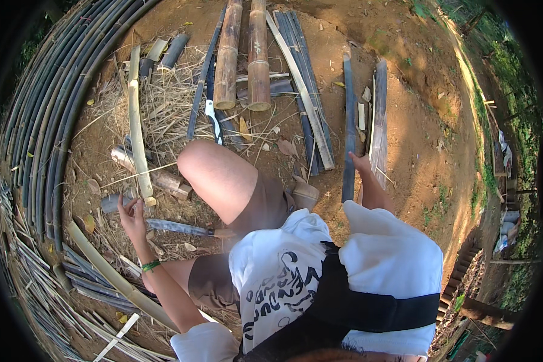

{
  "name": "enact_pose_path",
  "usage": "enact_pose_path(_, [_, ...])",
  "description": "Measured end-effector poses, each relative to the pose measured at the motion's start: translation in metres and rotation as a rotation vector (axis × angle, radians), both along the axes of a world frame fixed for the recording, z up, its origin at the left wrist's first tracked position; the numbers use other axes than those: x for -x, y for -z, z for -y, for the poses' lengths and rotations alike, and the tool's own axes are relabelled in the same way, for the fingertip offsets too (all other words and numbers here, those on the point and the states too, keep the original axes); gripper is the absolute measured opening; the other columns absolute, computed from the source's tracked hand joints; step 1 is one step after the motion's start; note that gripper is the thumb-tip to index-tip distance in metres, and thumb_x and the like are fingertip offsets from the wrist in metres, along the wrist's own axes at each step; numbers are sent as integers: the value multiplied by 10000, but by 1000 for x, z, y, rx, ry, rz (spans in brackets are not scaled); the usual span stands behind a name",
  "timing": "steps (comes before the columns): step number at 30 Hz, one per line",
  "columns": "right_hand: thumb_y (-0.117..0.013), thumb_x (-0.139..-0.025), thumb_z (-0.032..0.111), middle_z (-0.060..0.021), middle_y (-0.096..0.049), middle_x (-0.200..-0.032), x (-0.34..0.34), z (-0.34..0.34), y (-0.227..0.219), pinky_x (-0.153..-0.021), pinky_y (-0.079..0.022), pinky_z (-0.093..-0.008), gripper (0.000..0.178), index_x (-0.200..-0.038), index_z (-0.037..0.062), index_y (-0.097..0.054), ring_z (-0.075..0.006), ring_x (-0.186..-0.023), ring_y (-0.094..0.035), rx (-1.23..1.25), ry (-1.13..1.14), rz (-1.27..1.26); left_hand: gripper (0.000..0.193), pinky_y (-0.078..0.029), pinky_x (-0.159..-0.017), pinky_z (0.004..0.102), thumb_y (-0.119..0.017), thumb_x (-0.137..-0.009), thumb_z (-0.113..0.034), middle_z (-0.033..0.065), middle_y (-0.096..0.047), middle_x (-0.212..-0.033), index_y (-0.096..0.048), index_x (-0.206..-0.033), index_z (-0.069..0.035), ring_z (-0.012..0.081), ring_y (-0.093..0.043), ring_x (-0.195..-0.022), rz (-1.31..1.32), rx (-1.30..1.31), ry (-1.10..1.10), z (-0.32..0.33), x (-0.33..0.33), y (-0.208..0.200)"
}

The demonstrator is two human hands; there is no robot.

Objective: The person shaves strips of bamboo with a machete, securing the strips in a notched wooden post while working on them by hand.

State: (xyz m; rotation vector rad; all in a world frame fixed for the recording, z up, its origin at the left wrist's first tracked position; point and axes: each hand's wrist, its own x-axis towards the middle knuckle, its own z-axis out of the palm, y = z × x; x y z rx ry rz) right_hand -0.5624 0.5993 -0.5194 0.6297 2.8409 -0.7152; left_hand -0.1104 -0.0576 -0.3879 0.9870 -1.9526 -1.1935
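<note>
The left hand (131, 212) touches the lower end of a pale split bamboo strip (136, 130) beside a machete (178, 227) lying on the dirt; the right hand (362, 164) rests on a dark bamboo slat (348, 127); two thick bamboo poles (242, 54) lie ahead.
</note>
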Motion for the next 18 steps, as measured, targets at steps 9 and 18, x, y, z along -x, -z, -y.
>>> enact_pose_path(9, [-748, -776, 499, -313, -570, -1368, 0, 90, 57, -1105, -431, -445, 912, -1405, -95, -462, -420, -1307, -545, -194, -503, 530, 746, -527, -877, 438, -795, -833, -410, 231, -712, -1084, -534, -1375, 31, 355, -694, -998, 583, -88, -143, 12, -37, 120])
enact_pose_path(18, [-772, -744, 458, -342, -484, -1396, -36, 139, 98, -1065, -461, -490, 957, -1407, -93, -357, -465, -1271, -542, -400, -335, 398, 828, -347, -1123, 532, -790, -816, -384, 261, -470, -1438, -422, -1450, 2, 438, -428, -1353, 698, -28, -566, -43, -26, 164])
